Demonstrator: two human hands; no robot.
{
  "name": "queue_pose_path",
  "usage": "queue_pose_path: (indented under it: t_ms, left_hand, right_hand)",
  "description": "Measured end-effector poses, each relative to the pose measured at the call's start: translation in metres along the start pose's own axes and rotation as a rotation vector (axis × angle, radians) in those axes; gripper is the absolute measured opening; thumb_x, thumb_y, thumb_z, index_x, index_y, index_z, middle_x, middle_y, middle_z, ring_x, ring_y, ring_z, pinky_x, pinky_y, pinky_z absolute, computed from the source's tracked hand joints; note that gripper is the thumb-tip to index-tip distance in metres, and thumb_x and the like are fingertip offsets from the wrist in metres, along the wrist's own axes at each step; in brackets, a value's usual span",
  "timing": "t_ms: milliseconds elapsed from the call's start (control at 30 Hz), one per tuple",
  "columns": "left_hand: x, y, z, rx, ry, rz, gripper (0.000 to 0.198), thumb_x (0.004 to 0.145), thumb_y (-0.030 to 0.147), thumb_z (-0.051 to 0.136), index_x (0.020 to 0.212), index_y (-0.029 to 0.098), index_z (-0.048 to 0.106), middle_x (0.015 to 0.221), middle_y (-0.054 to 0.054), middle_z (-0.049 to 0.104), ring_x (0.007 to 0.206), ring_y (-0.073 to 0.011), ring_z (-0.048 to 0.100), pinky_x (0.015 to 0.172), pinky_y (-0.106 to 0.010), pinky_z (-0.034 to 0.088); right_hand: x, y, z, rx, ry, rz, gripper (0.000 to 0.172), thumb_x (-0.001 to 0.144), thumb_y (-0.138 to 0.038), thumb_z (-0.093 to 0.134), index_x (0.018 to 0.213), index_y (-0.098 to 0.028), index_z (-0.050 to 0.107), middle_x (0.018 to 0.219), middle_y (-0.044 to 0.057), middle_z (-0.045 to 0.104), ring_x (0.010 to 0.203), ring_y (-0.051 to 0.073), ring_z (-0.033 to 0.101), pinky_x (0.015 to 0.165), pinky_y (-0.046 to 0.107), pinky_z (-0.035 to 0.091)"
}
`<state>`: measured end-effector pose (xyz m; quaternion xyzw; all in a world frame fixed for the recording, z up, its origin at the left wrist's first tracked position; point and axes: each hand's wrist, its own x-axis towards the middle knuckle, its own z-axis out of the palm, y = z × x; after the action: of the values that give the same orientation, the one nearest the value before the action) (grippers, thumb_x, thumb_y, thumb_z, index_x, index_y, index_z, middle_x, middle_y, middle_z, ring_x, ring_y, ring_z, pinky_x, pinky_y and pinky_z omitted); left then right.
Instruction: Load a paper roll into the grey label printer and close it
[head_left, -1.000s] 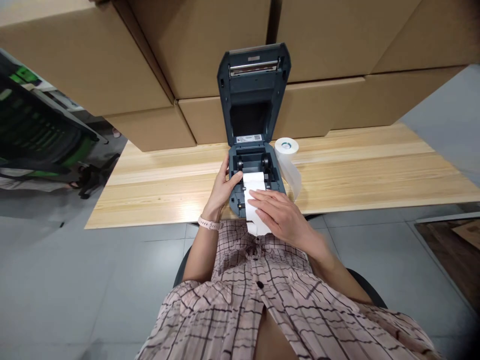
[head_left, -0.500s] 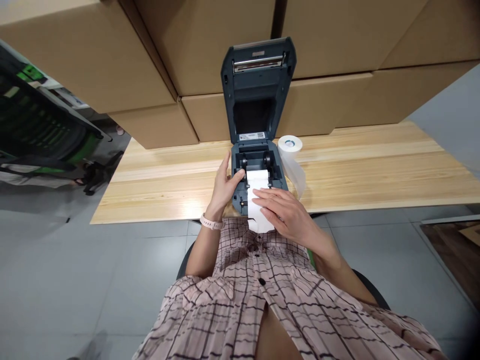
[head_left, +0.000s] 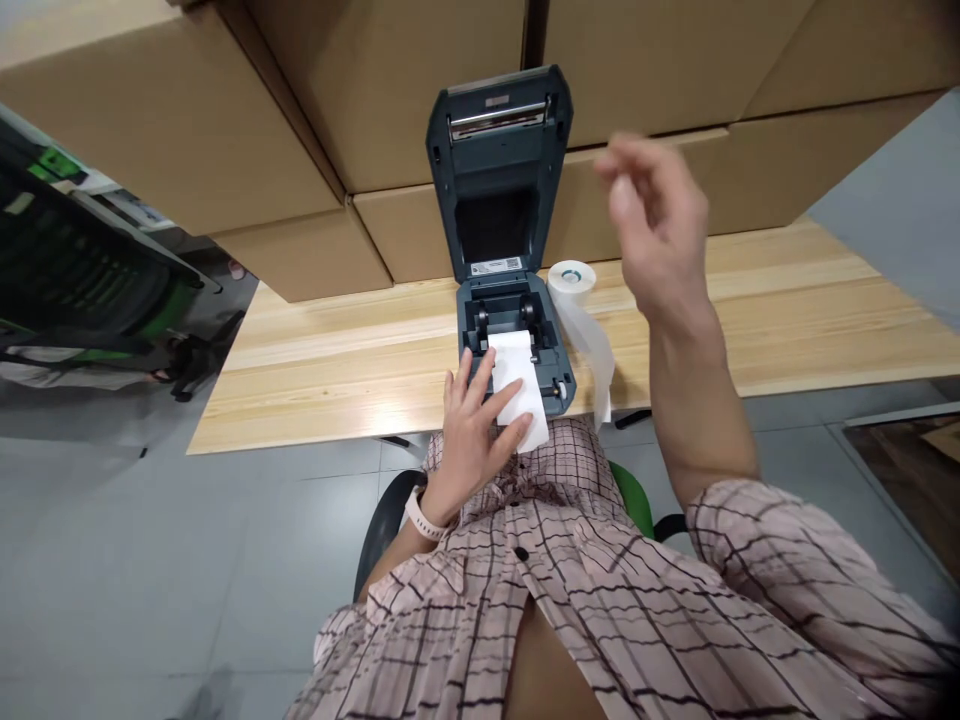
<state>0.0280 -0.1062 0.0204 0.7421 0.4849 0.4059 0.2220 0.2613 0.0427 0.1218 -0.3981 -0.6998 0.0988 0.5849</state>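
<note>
A dark grey label printer (head_left: 559,345) sits at the table's front edge with its lid (head_left: 496,165) raised. A white label strip (head_left: 517,376) runs out of the printer's bay and hangs over its front. My left hand (head_left: 472,430) lies on this strip with fingers spread, pressing on it at the printer's front left. Up in the air, right of the lid and apart from it, is my right hand (head_left: 660,220); its fingers are loosely curled, slightly blurred, with the thumb apart and nothing visible in them.
Beside the printer stands a white label roll (head_left: 571,277) whose loose tail (head_left: 596,345) trails over the front edge of the wooden table (head_left: 337,350). Cardboard boxes (head_left: 285,240) are stacked along the back. A dark chair (head_left: 82,250) is at the left.
My right hand has left the label strip and risen to the right of the lid. My left hand has shifted from the printer's side onto the strip, which now slants slightly right.
</note>
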Motion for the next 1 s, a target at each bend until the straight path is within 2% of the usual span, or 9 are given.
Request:
queue_pose_path:
  t_ms: [100,200,267,333,467,533,633,767,1000]
  left_hand:
    - [-0.014,0.008,-0.001,-0.009,-0.030,0.033,0.047,0.099,0.044,0.070,0.145,0.040,0.065,0.167,-0.005,0.054,0.166,-0.0346,0.032,0.133,-0.073,0.020]
    - [-0.021,0.006,-0.003,0.015,-0.026,0.077,0.041,0.099,0.042,0.071,0.140,0.038,0.069,0.162,-0.005,0.060,0.162,-0.0345,0.041,0.131,-0.073,0.026]
    - [-0.024,0.005,-0.004,0.003,-0.021,0.099,0.035,0.099,0.040,0.071,0.134,0.038,0.073,0.160,-0.005,0.062,0.159,-0.0345,0.045,0.130,-0.073,0.028]
    - [-0.026,0.004,-0.006,-0.036,0.081,0.097,0.034,0.101,0.037,0.068,0.134,0.040,0.073,0.162,-0.002,0.060,0.157,-0.0321,0.048,0.129,-0.069,0.035]
    - [-0.023,0.008,-0.011,-0.090,0.546,0.036,0.041,0.108,0.036,0.054,0.147,0.043,0.063,0.163,0.002,0.057,0.156,-0.0270,0.049,0.129,-0.059,0.041]
    - [-0.015,0.009,-0.014,-0.117,0.629,-0.023,0.046,0.109,0.043,0.047,0.155,0.042,0.055,0.169,0.001,0.050,0.162,-0.0269,0.040,0.132,-0.055,0.037]
    - [0.002,0.005,-0.015,-0.197,0.527,-0.125,0.061,0.107,0.057,0.045,0.166,0.040,0.039,0.179,0.001,0.033,0.169,-0.0281,0.024,0.136,-0.051,0.031]
    - [0.023,-0.007,-0.005,-0.456,0.318,-0.341,0.084,0.097,0.065,0.063,0.169,0.038,0.030,0.183,-0.001,0.023,0.171,-0.0328,0.018,0.138,-0.051,0.025]
    - [0.029,-0.003,0.001,-0.664,0.163,-0.462,0.078,0.094,0.048,0.072,0.164,0.028,0.043,0.171,-0.009,0.046,0.161,-0.0353,0.040,0.135,-0.052,0.035]
  right_hand:
    - [0.068,0.019,0.034,-0.028,0.035,0.088,0.078,0.106,-0.056,0.017,0.151,-0.005,0.055,0.159,0.010,0.061,0.151,0.019,0.052,0.117,0.028,0.042]
    - [0.105,0.022,0.058,0.082,-0.077,0.231,0.076,0.108,-0.049,0.009,0.152,-0.008,0.057,0.157,0.004,0.063,0.150,0.018,0.050,0.113,0.025,0.042]
    - [0.102,0.016,0.059,0.151,-0.085,0.282,0.068,0.114,-0.041,0.011,0.148,-0.014,0.063,0.147,0.000,0.071,0.144,0.018,0.060,0.112,0.029,0.048]
    - [0.076,0.005,0.051,0.159,-0.036,0.213,0.067,0.117,-0.038,0.011,0.142,-0.017,0.069,0.137,0.000,0.076,0.138,0.020,0.067,0.113,0.039,0.053]
    - [-0.021,-0.019,0.026,-0.004,0.006,-0.141,0.064,0.115,-0.060,0.022,0.145,-0.024,0.065,0.138,0.005,0.074,0.138,0.023,0.068,0.119,0.047,0.055]
    - [-0.071,-0.027,0.018,-0.060,-0.057,-0.211,0.061,0.115,-0.056,0.022,0.144,-0.025,0.066,0.142,0.008,0.073,0.140,0.025,0.066,0.120,0.049,0.056]
    - [-0.123,-0.031,0.014,-0.104,-0.176,-0.199,0.050,0.115,-0.041,0.030,0.149,-0.024,0.064,0.144,0.008,0.073,0.143,0.027,0.065,0.120,0.055,0.056]
    - [-0.147,-0.033,0.015,-0.150,-0.259,-0.039,0.049,0.112,-0.026,0.036,0.157,-0.024,0.057,0.159,0.008,0.062,0.156,0.027,0.050,0.129,0.059,0.047]
    - [-0.154,-0.036,0.027,-0.126,-0.161,-0.021,0.051,0.111,-0.022,0.034,0.157,-0.028,0.053,0.160,0.006,0.061,0.157,0.026,0.049,0.128,0.060,0.047]
